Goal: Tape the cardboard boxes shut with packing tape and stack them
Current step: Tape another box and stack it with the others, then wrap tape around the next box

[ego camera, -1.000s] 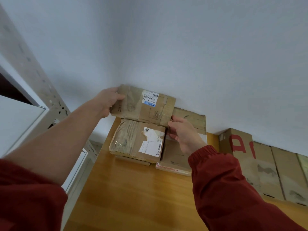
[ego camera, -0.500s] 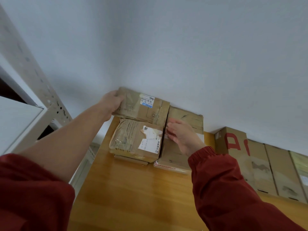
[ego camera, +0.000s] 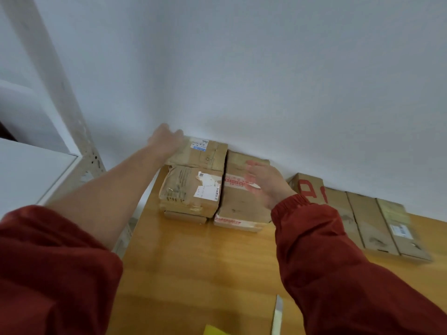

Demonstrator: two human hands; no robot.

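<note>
A small cardboard box with a barcode label (ego camera: 202,153) lies against the wall at the table's back left corner. My left hand (ego camera: 167,141) rests at its left end with loose fingers. In front of it sits a taped box with a torn white label (ego camera: 191,189), stacked on a thinner box. To their right lies a flat box with red printed tape (ego camera: 242,201). My right hand (ego camera: 263,182) hovers open above that flat box, fingers straight and blurred.
A row of flat cardboard boxes (ego camera: 367,221), one with red letters, lies along the wall at the right. A white metal shelf post (ego camera: 72,124) stands left of the wooden table (ego camera: 193,262). A yellow object (ego camera: 215,331) shows at the bottom edge.
The barcode box was lowered and set against the wall behind the labelled box. My right hand let go and drew back to the right. The left hand's hold loosened.
</note>
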